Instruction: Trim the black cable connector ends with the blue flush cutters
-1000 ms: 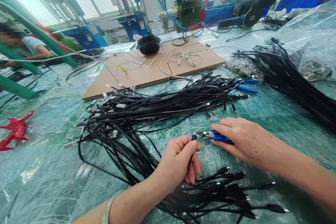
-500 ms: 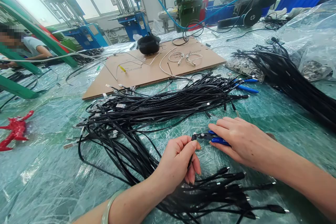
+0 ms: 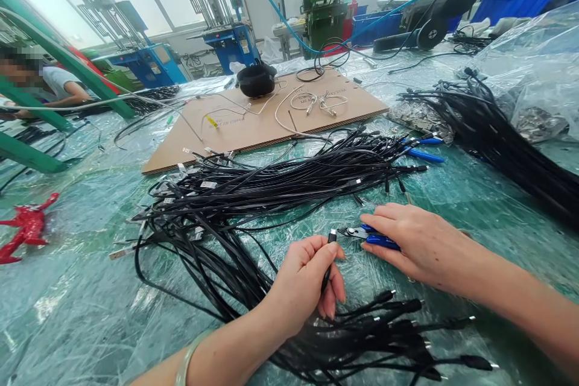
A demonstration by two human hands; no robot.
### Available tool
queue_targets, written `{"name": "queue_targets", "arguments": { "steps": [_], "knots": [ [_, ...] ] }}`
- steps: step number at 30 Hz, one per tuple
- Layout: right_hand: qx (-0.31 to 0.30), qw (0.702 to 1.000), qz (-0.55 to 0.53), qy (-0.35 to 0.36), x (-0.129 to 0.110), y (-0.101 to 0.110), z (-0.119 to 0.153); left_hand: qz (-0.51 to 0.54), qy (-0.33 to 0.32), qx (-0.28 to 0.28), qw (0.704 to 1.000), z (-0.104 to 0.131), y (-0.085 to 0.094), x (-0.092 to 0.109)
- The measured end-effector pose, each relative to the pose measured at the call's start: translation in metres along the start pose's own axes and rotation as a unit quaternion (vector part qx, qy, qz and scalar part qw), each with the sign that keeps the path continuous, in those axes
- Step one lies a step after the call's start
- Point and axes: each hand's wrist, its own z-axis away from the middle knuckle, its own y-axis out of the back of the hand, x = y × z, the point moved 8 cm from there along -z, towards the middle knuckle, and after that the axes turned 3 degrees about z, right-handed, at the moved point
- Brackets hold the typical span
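Note:
Between thumb and fingers, my left hand (image 3: 305, 274) pinches the plug end of a black cable (image 3: 332, 236), its small metal tip pointing up. My right hand (image 3: 407, 241) is closed around blue-handled wire cutters (image 3: 377, 237). The cutters' jaws point left and lie just to the right of the plug, with a small gap between them. Below my left hand spreads a bundle of black cables (image 3: 384, 332) with metal-tipped plugs. Beyond both hands lies another pile of black cables (image 3: 271, 178), with flat metal connectors at its left end.
Flat cardboard (image 3: 257, 117) lies behind the pile, bearing a black pouch-like object (image 3: 256, 79) and pale cables. More black cables (image 3: 511, 132) lie at right beside a clear plastic bag (image 3: 534, 72). A second blue-handled tool (image 3: 425, 155), a red object (image 3: 29, 226) and another person (image 3: 63, 84) are also visible.
The cutters have drawn back slightly to the right, away from the plug in my left hand. The plug's metal tip now shows more plainly.

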Motion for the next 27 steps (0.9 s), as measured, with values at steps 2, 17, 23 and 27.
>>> {"name": "queue_targets", "arguments": {
  "steps": [2,17,23,27],
  "knots": [
    [0.002,1.000,0.000,0.002,-0.001,-0.001,0.000,0.004,0.001,0.002,1.000,0.000,0.000,0.000],
    [-0.012,1.000,-0.021,0.007,-0.005,-0.009,0.000,0.019,-0.002,-0.004,1.000,-0.001,-0.001,0.001],
    [-0.038,0.998,-0.041,-0.010,-0.003,-0.013,0.001,0.033,-0.005,-0.004,0.999,-0.001,0.000,0.002],
    [-0.048,0.997,-0.058,-0.016,0.001,-0.016,0.001,0.041,-0.008,-0.006,0.999,-0.001,-0.001,0.002]
  ]
}}
